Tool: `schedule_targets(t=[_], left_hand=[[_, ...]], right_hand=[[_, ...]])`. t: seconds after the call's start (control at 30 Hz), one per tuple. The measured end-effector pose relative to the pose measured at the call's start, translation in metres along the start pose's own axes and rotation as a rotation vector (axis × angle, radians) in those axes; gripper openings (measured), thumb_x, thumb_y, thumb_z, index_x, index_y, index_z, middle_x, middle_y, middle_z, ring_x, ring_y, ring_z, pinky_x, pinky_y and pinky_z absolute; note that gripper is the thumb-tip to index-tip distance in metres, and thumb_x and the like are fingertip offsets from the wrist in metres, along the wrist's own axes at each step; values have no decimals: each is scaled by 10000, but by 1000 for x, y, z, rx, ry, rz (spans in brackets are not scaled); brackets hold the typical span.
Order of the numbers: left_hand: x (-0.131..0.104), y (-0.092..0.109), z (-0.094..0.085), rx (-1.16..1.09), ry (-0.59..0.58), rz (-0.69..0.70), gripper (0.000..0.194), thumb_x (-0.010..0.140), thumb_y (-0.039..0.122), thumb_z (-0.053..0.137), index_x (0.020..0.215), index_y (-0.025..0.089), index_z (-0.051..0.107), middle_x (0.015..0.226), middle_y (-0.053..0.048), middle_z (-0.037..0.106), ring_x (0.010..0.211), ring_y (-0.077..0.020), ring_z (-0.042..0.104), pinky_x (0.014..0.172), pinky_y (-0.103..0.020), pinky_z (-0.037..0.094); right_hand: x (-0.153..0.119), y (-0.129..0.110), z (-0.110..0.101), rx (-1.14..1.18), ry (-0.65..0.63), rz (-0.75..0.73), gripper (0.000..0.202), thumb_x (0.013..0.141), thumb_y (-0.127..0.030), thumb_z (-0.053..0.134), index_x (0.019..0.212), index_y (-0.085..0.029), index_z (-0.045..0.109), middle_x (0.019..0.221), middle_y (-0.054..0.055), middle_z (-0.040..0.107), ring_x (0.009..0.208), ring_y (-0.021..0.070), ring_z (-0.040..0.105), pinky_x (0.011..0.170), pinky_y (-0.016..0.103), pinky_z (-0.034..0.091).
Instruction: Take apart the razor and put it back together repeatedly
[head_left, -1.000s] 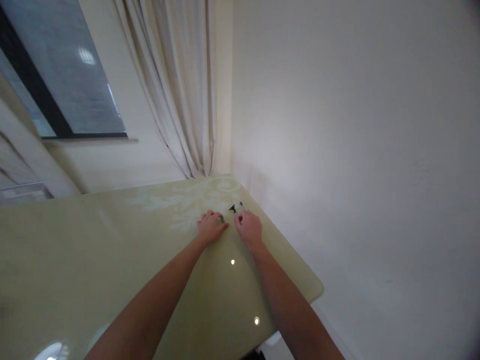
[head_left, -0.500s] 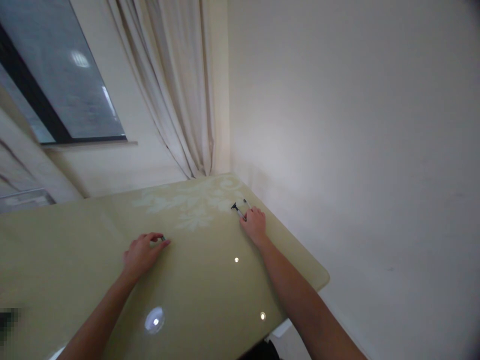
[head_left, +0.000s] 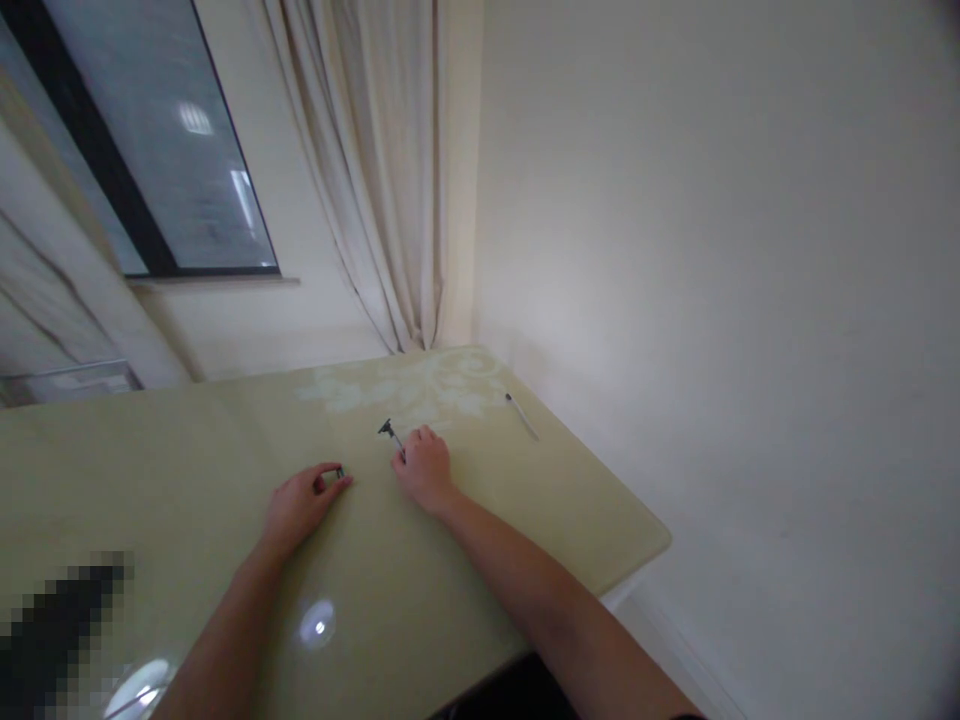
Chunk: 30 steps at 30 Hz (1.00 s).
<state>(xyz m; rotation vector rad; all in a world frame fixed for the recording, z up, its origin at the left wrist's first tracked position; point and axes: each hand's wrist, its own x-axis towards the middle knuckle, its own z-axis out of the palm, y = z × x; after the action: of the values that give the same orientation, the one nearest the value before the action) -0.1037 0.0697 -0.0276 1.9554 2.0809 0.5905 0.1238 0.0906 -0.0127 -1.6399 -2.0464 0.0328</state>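
Observation:
My left hand (head_left: 301,508) rests over the table, a small dark piece (head_left: 340,473) pinched between thumb and forefinger; it is too small to make out further. To its right, my right hand (head_left: 427,470) is closed around the handle of a razor (head_left: 388,430). The razor's dark T-shaped head points away to the upper left, and my fingers cover most of the pale handle. Beyond my right hand, near the table's right edge, lies a slim white stick (head_left: 523,417) with a dark tip, perhaps a pen; nothing touches it.
The glossy yellow-green table (head_left: 592,530) has a pale leaf pattern at its far corner and reflects lamps. A wall (head_left: 720,300) runs along its right side. Behind it are curtains (head_left: 375,180) and a window (head_left: 172,150). A blurred-out dark shape (head_left: 60,620) is at lower left.
My right hand has carried the razor left, away from the white stick and closer to my left hand. My left hand still pinches the small piece. The view has shifted slightly.

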Motion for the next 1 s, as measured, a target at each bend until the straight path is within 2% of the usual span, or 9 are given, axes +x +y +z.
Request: schedule_targets(t=[0.17, 0.3, 0.4, 0.57, 0.7, 0.77, 0.83, 0.93, 1.0], left_hand=[[-1, -5, -2, -75, -39, 18, 660, 812, 665, 518, 1209, 181, 729, 699, -14, 669, 714, -233, 669, 656, -305, 444], [0, -4, -2, -92, -19, 30, 652, 801, 661, 535, 1201, 186, 734, 709, -11, 677, 710, -228, 669, 649, -303, 442], [2, -2, -1, -102, -24, 40, 642, 804, 664, 538, 1198, 195, 731, 732, -14, 692, 721, -227, 676, 649, -301, 452], [9, 0, -2, -45, -28, 2, 633, 819, 683, 537, 1219, 231, 730, 791, -25, 720, 754, -235, 701, 629, -298, 449], [12, -3, -2, -35, 10, -10, 673, 826, 694, 528, 1258, 217, 722, 795, -35, 723, 758, -248, 705, 631, -310, 471], [12, -3, 2, -83, 63, 27, 670, 850, 675, 501, 1261, 196, 724, 803, -41, 715, 764, -245, 698, 676, -328, 511], [11, 3, 10, -143, 148, 117, 641, 876, 641, 487, 1245, 178, 734, 860, -64, 718, 812, -249, 695, 765, -357, 552], [7, 21, 30, -161, 235, 353, 513, 907, 536, 511, 1194, 193, 762, 1123, -128, 731, 1060, -292, 681, 993, -435, 529], [4, 33, 44, -128, 196, 486, 445, 928, 439, 502, 1208, 210, 762, 1331, -138, 686, 1246, -320, 622, 1114, -486, 455]], right_hand=[[0, -27, 23, 7, -56, 72, 237, 960, -290, 561, 1092, -126, 670, 1119, 167, 661, 1027, 265, 632, 876, 367, 481], [2, -12, 21, 20, -54, 40, 290, 971, -390, 581, 1096, -142, 665, 1118, 160, 665, 1024, 267, 628, 876, 374, 473], [11, 36, -5, 5, 2, 104, 328, 959, -461, 618, 1060, -153, 668, 1111, 149, 665, 1034, 269, 606, 890, 376, 455], [17, 149, -67, -111, 159, 352, 227, 927, -225, 640, 1150, -183, 624, 1260, 173, 599, 1195, 321, 516, 951, 435, 410], [8, 201, -88, -97, 98, 421, 146, 891, -218, 686, 1031, -240, 647, 1105, 108, 650, 1120, 298, 573, 911, 411, 429], [6, 207, -88, -81, 41, 436, 68, 921, -190, 625, 957, -233, 663, 1040, 105, 666, 1028, 278, 612, 850, 384, 434], [7, 202, -83, -74, 8, 449, 132, 930, -147, 566, 913, -212, 679, 987, 118, 681, 937, 266, 631, 781, 365, 426], [11, 174, -67, -39, -28, 399, 112, 892, -139, 597, 895, -190, 696, 933, 114, 703, 862, 243, 635, 729, 333, 407], [13, 145, -53, 3, -55, 318, 71, 881, -186, 634, 902, -194, 701, 940, 93, 718, 846, 219, 635, 716, 304, 401]])
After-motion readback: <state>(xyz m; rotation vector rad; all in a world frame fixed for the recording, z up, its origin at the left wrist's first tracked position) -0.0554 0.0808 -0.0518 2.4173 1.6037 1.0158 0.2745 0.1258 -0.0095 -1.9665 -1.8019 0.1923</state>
